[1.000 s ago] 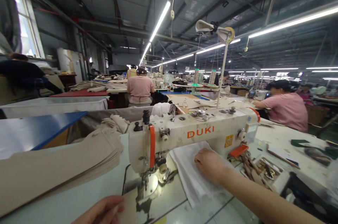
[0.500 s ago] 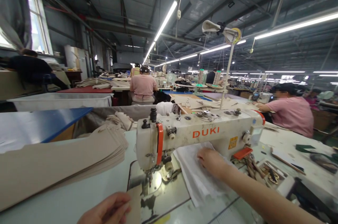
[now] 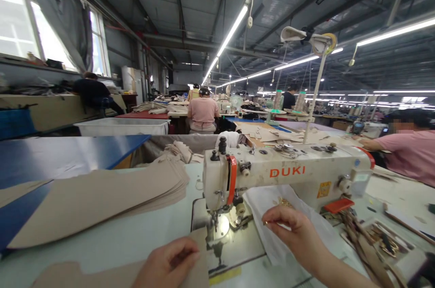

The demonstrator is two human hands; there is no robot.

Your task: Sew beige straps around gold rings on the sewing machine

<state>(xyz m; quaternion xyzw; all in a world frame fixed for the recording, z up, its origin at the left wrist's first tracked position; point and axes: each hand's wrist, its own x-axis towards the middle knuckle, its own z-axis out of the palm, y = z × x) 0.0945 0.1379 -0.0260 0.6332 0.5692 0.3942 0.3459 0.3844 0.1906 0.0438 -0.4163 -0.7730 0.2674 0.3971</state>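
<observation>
In the head camera's view, a person at a white sewing machine (image 3: 254, 172) lettered "DUKI" pinches a small gold-coloured piece (image 3: 266, 223) between the thumb and forefinger of the right hand (image 3: 288, 227), just above a white sheet (image 3: 268, 224). The left hand (image 3: 171, 261), its fingers curled toward the thumb, lies over a beige panel (image 3: 200, 256) in front of the needle area; whether it grips the panel cannot be told. The panel reaches out on both sides of that hand, with the gold piece well apart from it, to the right.

The gold piece is mostly covered by the fingertips and too small for its form to be made out. The left hand hides the middle of the panel, whose near side is cut off by the bottom edge. A cluster of gold-coloured bits (image 3: 286, 202) on the sheet shows only as a glinting blur beyond the right hand.

The white sheet is thin, soft and creased. The panel is flat and matt, matching a fanned stack of curved beige pieces (image 3: 112, 197) at left. The machine's pale casing is smudged, with a bright orange guard (image 3: 231, 179).
</observation>
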